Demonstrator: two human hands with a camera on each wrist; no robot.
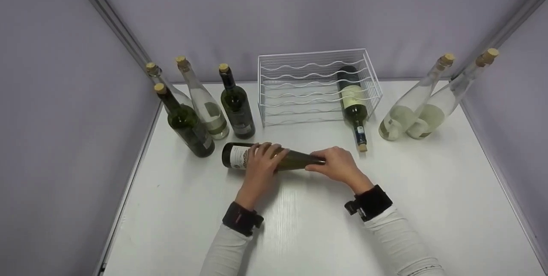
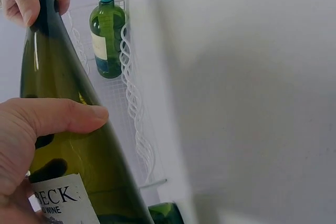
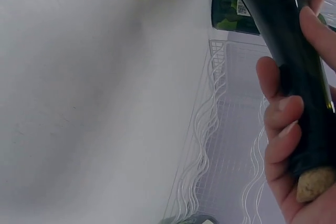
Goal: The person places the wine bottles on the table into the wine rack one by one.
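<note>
A green wine bottle with a white label lies sideways above the white table, its base to the left and neck to the right. My left hand grips its body beside the label, thumb across the glass in the left wrist view. Around the neck curl the fingers of my right hand; the right wrist view shows the cork poking out by the palm. Behind the bottle stands a white wire wine rack, with one dark green bottle lying in its right side, cork toward me.
Left of the rack stand dark bottles and clear bottles, all corked. Two more clear corked bottles stand to the right, tilted-looking in the head view. Pale walls enclose the white table at the back and sides.
</note>
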